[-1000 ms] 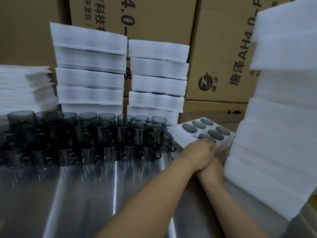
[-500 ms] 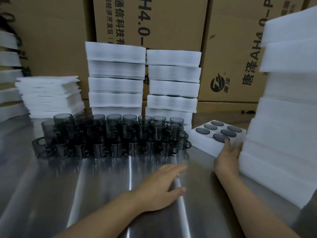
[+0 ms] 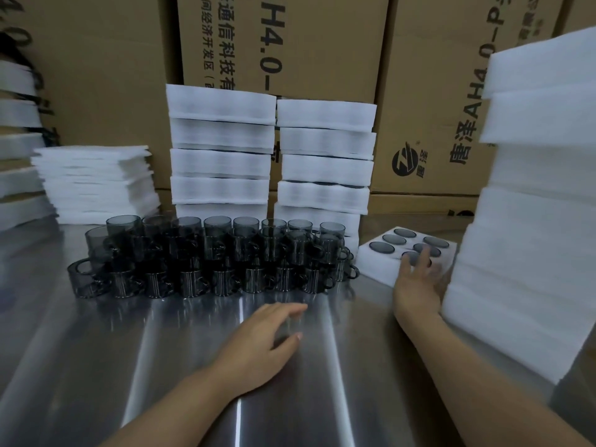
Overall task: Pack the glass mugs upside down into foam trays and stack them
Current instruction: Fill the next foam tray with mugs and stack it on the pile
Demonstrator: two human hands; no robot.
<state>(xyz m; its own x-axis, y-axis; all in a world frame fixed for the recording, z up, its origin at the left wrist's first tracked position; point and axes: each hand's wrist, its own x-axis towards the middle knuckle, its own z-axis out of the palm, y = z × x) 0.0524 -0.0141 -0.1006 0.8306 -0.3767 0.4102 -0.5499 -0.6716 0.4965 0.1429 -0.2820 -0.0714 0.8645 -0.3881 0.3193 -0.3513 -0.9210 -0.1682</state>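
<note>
Fingers of the right hand lie spread on the white foam tray of upturned grey glass mugs; left hand rests slack on the shiny steel table.

Steel tabletop, reflective, with streaked glare. Brown cardboard cartons stacked along the back (black printed lettering, round logo on the right one).

Left hand flat over steel table, 6 o'clock. Right hand splayed on filled foam tray, 4 o'clock. Glass mugs clustered, 8 o'clock.
</note>
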